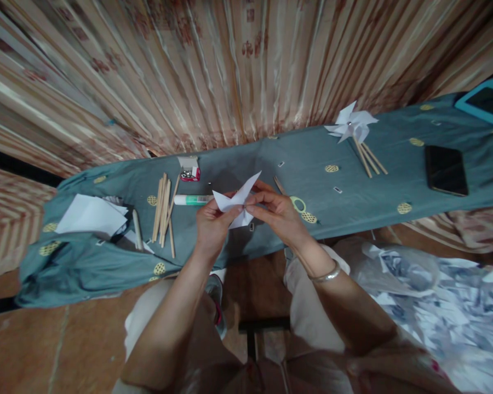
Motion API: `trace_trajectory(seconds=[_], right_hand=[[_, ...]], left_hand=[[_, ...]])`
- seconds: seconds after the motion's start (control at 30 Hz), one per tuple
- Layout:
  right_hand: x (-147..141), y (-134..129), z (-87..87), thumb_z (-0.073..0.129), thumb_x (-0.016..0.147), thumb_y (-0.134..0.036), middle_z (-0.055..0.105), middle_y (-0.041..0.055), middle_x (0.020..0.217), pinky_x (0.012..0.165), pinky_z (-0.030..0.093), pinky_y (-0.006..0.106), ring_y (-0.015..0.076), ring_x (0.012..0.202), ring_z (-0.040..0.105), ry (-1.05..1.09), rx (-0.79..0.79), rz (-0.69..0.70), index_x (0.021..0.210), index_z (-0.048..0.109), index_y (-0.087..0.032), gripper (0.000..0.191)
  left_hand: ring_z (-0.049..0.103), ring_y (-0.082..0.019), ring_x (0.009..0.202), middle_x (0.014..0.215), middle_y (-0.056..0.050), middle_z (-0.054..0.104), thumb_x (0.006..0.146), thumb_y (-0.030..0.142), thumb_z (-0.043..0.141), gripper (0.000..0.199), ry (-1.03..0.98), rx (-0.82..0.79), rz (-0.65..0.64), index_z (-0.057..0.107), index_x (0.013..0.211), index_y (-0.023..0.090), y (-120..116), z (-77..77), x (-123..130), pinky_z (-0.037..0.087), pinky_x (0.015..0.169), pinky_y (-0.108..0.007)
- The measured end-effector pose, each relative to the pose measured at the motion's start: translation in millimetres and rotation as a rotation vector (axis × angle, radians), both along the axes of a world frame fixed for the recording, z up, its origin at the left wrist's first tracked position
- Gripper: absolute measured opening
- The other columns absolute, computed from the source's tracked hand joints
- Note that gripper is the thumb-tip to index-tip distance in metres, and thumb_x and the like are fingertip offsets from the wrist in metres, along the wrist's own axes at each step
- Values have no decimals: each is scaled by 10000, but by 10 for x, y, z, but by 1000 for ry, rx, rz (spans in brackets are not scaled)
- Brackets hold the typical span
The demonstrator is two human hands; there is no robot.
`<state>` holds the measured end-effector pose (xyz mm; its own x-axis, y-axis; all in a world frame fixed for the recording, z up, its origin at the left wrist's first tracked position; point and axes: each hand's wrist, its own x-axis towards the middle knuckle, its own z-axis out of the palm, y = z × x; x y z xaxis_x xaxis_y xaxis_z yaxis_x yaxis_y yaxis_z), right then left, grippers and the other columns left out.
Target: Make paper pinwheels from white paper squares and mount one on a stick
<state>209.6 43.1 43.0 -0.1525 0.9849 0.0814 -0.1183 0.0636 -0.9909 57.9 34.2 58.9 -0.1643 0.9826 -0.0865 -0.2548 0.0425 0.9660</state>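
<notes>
A white paper pinwheel (240, 200) with folded, pointed blades is held up between my two hands above the cloth-covered table. My left hand (213, 224) pinches its left side, thumb near the middle. From the right, my right hand (277, 210) closes thumb and fingers on the pinwheel's centre; whether a pin is there is too small to tell. Just behind my left hand lies a glue stick (192, 200), partly hidden. Scissors with a yellow handle (298, 204) lie beside my right hand. An open small box (189, 169) holds shiny metal pins.
Left on the table are wooden sticks (161, 210), a white paper stack (91, 214) and a pen-like tool (137, 230). Pinwheels on sticks (352, 125), a black phone (446, 169) and a blue-framed device (487, 103) lie right. Bags of paper pieces (447, 306) stand below right.
</notes>
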Motion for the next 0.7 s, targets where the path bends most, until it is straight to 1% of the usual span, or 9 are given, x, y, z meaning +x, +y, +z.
trace_trajectory(seconds=[0.13,0.3,0.43,0.7], right_hand=[[-4,-2,-2,779,748,-349,663,45,1248,1121,432,438,247,1308,553,23,-7,-9,786,735,-243,121],[-7,-6,10,812,722,-362,647,37,1299,1142,395,448,244,1289,562,74,-17,-1,772,743,-244,146],[-2,-7,28,818,713,-339,629,39,1321,1144,382,451,245,1271,571,95,-30,8,767,751,-246,127],[-4,1,15,824,703,-358,681,39,1207,1106,414,445,252,1264,556,76,-40,10,765,751,-250,144]], left_hand=[[649,-160,689,800,-17,757,507,259,909,354,0,12,1,784,826,171,0,-5,1,516,709,-290],[636,-139,661,783,-1,757,521,259,901,336,15,23,-9,784,826,179,10,-13,-8,511,685,-272],[652,-147,683,804,-7,761,526,282,908,350,33,26,-15,780,835,176,11,-22,-18,516,707,-284],[653,-145,686,797,-7,760,520,269,908,349,13,24,-13,781,831,175,2,-21,-13,516,704,-276]])
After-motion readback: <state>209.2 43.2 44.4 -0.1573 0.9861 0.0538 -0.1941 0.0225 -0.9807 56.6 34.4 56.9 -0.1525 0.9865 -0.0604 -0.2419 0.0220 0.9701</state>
